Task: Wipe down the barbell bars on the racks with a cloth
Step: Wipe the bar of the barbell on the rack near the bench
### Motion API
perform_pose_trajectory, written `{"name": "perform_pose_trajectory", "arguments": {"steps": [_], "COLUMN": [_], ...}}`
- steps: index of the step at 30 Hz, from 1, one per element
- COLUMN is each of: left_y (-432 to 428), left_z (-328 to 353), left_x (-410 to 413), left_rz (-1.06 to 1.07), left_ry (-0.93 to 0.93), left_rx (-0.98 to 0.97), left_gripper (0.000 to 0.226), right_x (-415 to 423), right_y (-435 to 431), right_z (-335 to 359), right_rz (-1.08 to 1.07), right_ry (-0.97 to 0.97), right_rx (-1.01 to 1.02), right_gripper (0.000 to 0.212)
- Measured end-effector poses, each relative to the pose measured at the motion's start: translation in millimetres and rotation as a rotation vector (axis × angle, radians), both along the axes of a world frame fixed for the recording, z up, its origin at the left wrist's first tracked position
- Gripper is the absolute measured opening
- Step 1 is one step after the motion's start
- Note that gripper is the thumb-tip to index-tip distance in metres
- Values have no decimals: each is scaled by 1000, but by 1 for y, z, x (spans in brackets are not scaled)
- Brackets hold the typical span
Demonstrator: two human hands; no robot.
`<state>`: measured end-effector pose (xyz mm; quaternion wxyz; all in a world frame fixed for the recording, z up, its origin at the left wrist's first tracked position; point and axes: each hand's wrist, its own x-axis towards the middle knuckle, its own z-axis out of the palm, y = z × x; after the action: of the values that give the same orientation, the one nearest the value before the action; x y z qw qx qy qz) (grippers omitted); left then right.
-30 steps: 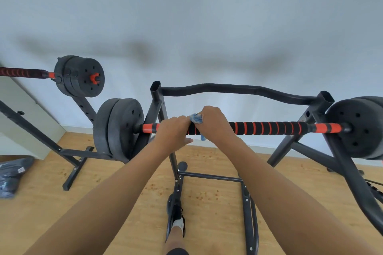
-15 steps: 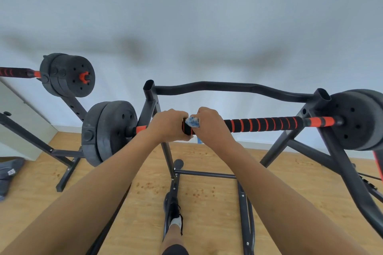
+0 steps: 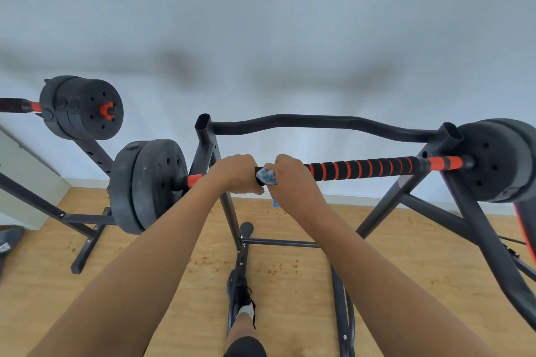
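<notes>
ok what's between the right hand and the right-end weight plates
Head view: only bare barbell bar, black foam with orange rings, runs from the right hand gripping the blue cloth to the weight plates.

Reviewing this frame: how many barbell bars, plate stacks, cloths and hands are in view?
barbell bars: 2
plate stacks: 3
cloth: 1
hands: 2 (left hand, right hand)
Total: 8
</notes>
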<state>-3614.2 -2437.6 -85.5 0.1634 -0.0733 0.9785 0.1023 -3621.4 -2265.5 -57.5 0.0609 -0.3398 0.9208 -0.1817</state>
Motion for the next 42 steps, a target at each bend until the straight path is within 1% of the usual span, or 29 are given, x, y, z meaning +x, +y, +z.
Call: {"name": "perform_pose_trajectory", "arguments": {"steps": [2, 3, 4, 6, 9, 10, 11, 12, 14, 15, 16, 18, 20, 22, 24, 25, 26, 28, 30, 32, 33, 35, 37, 40, 42], "left_y": [-4, -6, -7, -3, 8, 9, 10, 10, 10, 10, 9, 6, 3, 1, -2, -3, -3, -5, -7, -6, -5, -3, -3, -10, -16], "left_z": [7, 9, 11, 10, -2, -7, -11, -13, -11, -9, -8, -2, 3, 10, 14, 15, 13, 1, -16, -25, -24, -13, -5, 0, 6], "left_x": [-5, -3, 1, 16, 29, 28, 24, 21, 10, 4, -1, -11, -18, -20, -20, -18, -15, -2, 13, 22, 21, 12, 2, -13, -25], "left_rz": [0, -12, -39, -125, -165, -143, -117, -88, -35, -27, -31, -48, -48, -40, -60, -75, -91, -103, -93, -77, -56, -30, -38, -39, -60], "left_ry": [-79, -53, 28, 225, 395, 432, 458, 467, 413, 352, 277, 119, -4, -85, -96, -58, 26, 278, 466, 547, 545, 474, 389, 224, 97], "left_rx": [136, 188, 202, 101, -74, -117, -163, -197, -225, -206, -166, -64, 33, 130, 221, 240, 208, 6, -165, -191, -187, -207, -230, -138, -34], "left_gripper": [30, 33, 39, 53, 64, 63, 57, 46, 18, 10, 8, 13, 16, 15, 15, 15, 15, 21, 24, 30, 26, 16, 18, 20, 21], "right_x": [-4, -8, -12, -22, -29, -30, -31, -33, -34, -34, -34, -30, -29, -32, -33, -35, -36, -39, -41, -42, -43, -44, -46, -45, -46], "right_y": [2, 1, -2, -9, -17, -19, -21, -23, -24, -23, -21, -17, -13, -12, -12, -12, -12, -15, -20, -22, -23, -22, -22, -22, -22], "right_z": [-5, -5, -4, -4, -1, 1, 3, 6, 11, 11, 8, 2, -1, 0, 3, 3, 3, 4, 6, 8, 10, 12, 10, 1, 0], "right_rz": [-13, -30, -50, -97, -149, -163, -180, -195, -216, -218, -207, -172, -138, -114, -101, -103, -113, -137, -142, -130, -124, -123, -137, -139, -123], "right_ry": [35, 39, 39, -2, -47, -66, -89, -114, -188, -197, -166, -94, -88, -99, -102, -95, -89, -87, -76, -66, -71, -87, -78, -32, -11], "right_rx": [11, 2, -13, -32, -20, -31, -50, -55, -17, 1, 0, -29, -28, -5, 4, -1, -14, -39, -42, -26, -17, -7, -8, -50, -62], "right_gripper": [25, 25, 24, 20, 16, 16, 15, 16, 22, 24, 26, 24, 26, 30, 30, 29, 27, 24, 21, 21, 21, 21, 22, 17, 14]}}
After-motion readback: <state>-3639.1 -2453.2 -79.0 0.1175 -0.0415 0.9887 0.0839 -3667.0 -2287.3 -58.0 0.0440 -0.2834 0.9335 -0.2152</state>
